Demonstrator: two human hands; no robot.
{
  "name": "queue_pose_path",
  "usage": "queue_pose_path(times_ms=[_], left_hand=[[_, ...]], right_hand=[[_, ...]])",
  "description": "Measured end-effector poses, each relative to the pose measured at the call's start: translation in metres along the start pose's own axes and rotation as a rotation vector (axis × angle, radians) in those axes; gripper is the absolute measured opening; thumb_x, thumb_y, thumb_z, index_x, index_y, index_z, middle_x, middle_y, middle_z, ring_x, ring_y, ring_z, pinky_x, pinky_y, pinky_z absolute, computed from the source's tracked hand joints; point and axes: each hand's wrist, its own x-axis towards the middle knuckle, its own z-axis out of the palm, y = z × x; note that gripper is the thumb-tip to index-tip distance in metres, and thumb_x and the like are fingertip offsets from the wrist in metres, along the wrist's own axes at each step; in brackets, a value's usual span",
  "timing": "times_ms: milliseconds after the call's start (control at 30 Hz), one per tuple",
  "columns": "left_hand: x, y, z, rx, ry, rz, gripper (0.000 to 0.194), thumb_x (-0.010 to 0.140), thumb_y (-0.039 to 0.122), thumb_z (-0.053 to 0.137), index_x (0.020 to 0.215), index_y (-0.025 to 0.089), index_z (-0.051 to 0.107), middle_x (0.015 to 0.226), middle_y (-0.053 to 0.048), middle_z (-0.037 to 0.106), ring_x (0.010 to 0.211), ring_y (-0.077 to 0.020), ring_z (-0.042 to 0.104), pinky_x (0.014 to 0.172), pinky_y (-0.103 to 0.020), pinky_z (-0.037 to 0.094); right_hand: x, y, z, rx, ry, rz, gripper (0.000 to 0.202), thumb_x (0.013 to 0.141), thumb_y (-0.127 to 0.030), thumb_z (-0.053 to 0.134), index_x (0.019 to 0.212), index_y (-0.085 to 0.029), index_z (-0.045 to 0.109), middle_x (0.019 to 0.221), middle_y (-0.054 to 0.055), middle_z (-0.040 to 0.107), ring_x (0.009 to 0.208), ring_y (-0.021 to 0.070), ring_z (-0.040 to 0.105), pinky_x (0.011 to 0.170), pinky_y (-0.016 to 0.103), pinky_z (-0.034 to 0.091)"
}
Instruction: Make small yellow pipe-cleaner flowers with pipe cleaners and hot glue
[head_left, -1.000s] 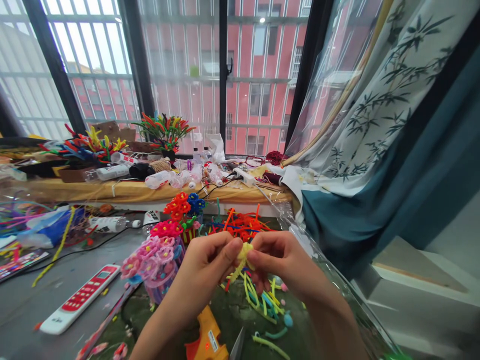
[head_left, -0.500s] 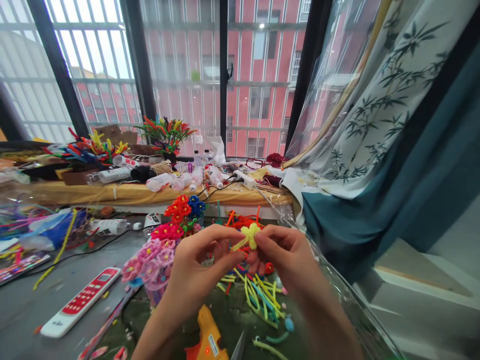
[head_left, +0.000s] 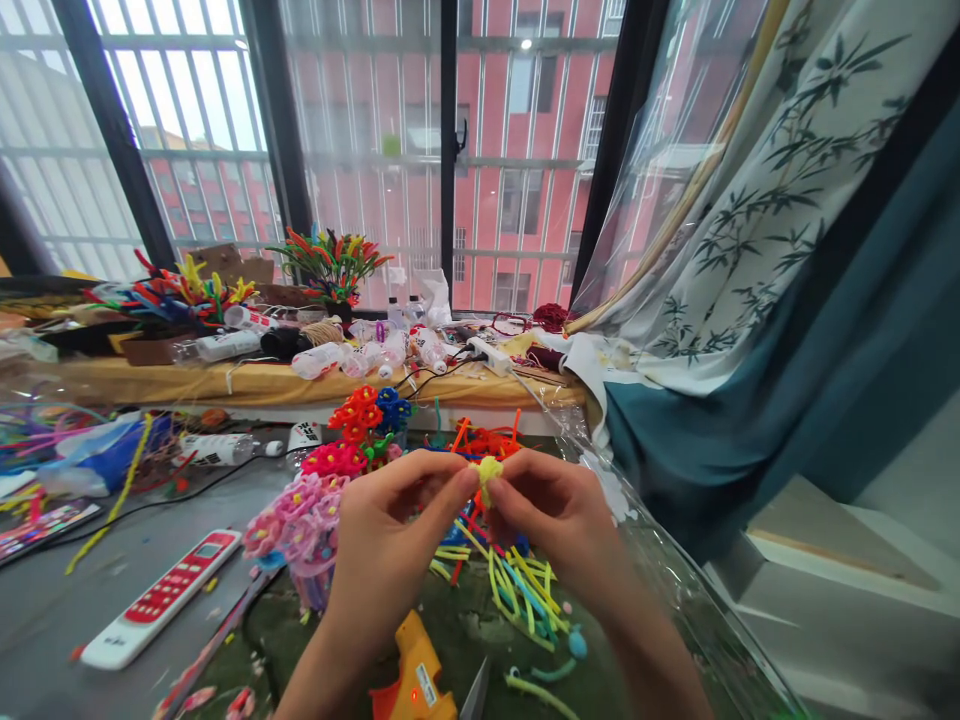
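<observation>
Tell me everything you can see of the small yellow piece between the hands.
The small yellow piece is pale yellow and fuzzy, and looks like chenille stem. Its visible part is a bunched, rounded clump; the fingers cover much of it, so its full shape cannot be told. The left hand pinches it from one side and the right hand from the other, thumbs toward the camera. It is held up above the loose stems, apart from them.
</observation>
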Motion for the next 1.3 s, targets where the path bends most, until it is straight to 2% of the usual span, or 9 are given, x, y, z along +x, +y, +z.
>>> queue_pose_path(times_ms=[200, 300, 467, 667, 800, 1000, 1167, 1300], left_hand=[[0.004, 0.002, -0.005, 0.349, -0.151, 0.228, 0.019, 0.09, 0.027, 0.06, 0.074, 0.017, 0.066, 0.063, 0.002, 0.06, 0.055, -0.0101, 0.05, 0.053, -0.021, 0.036], [0.005, 0.004, -0.008, 0.435, -0.226, 0.265, 0.022, 0.091, 0.026, 0.056, 0.072, 0.017, 0.063, 0.059, 0.004, 0.055, 0.052, -0.0089, 0.044, 0.051, -0.02, 0.032], [0.007, 0.002, -0.011, 0.388, -0.286, 0.163, 0.027, 0.091, 0.028, 0.055, 0.068, 0.017, 0.063, 0.058, 0.004, 0.053, 0.052, -0.0095, 0.043, 0.05, -0.021, 0.031], [0.011, -0.004, -0.01, -0.013, -0.224, -0.044, 0.019, 0.084, 0.036, 0.066, 0.082, 0.017, 0.067, 0.067, 0.001, 0.063, 0.06, -0.0122, 0.055, 0.054, -0.021, 0.04], [0.01, -0.006, -0.006, -0.151, -0.187, -0.109, 0.02, 0.079, 0.036, 0.072, 0.081, 0.016, 0.067, 0.062, 0.002, 0.063, 0.052, -0.0087, 0.05, 0.049, -0.018, 0.037], [0.01, -0.009, 0.0, -0.182, -0.166, -0.147, 0.021, 0.079, 0.036, 0.073, 0.08, 0.015, 0.067, 0.06, 0.003, 0.063, 0.05, -0.0067, 0.048, 0.045, -0.017, 0.034], [0.009, -0.009, 0.003, -0.147, -0.185, -0.146, 0.021, 0.078, 0.035, 0.073, 0.079, 0.015, 0.067, 0.057, 0.003, 0.062, 0.048, -0.0074, 0.048, 0.043, -0.018, 0.032], [0.009, -0.007, 0.004, -0.067, -0.192, -0.112, 0.022, 0.08, 0.037, 0.071, 0.079, 0.015, 0.067, 0.054, 0.004, 0.058, 0.047, -0.0081, 0.045, 0.043, -0.019, 0.031]], right_hand=[[0.003, 0.002, -0.007, -0.026, -0.076, 0.095, 0.034, 0.073, -0.047, 0.079, 0.068, -0.018, 0.063, 0.057, -0.003, 0.061, 0.051, 0.0099, 0.056, 0.05, 0.022, 0.044], [0.003, 0.003, -0.012, -0.069, -0.129, 0.103, 0.034, 0.075, -0.047, 0.077, 0.069, -0.017, 0.063, 0.058, -0.003, 0.059, 0.051, 0.0086, 0.053, 0.05, 0.021, 0.041], [0.003, 0.005, -0.013, -0.148, -0.136, 0.071, 0.031, 0.076, -0.044, 0.078, 0.068, -0.017, 0.065, 0.059, -0.004, 0.059, 0.053, 0.0085, 0.053, 0.051, 0.021, 0.041], [0.006, 0.004, -0.012, -0.099, -0.045, 0.041, 0.036, 0.084, -0.05, 0.069, 0.069, -0.017, 0.067, 0.059, -0.001, 0.063, 0.051, 0.0106, 0.057, 0.051, 0.023, 0.045], [0.008, 0.006, -0.015, -0.05, -0.017, 0.013, 0.039, 0.087, -0.05, 0.064, 0.068, -0.016, 0.068, 0.06, 0.001, 0.065, 0.053, 0.0116, 0.059, 0.05, 0.023, 0.045], [0.008, 0.006, -0.014, -0.019, 0.064, 0.008, 0.027, 0.08, -0.044, 0.075, 0.078, -0.017, 0.071, 0.058, -0.001, 0.067, 0.052, 0.0114, 0.061, 0.05, 0.022, 0.049], [0.008, 0.007, -0.009, 0.037, 0.137, 0.013, 0.027, 0.069, -0.038, 0.085, 0.081, -0.018, 0.07, 0.063, -0.002, 0.07, 0.054, 0.0129, 0.065, 0.052, 0.022, 0.051], [0.009, 0.01, -0.006, 0.067, 0.154, -0.015, 0.025, 0.067, -0.036, 0.086, 0.077, -0.018, 0.072, 0.065, 0.0, 0.072, 0.056, 0.0124, 0.065, 0.055, 0.022, 0.052]])
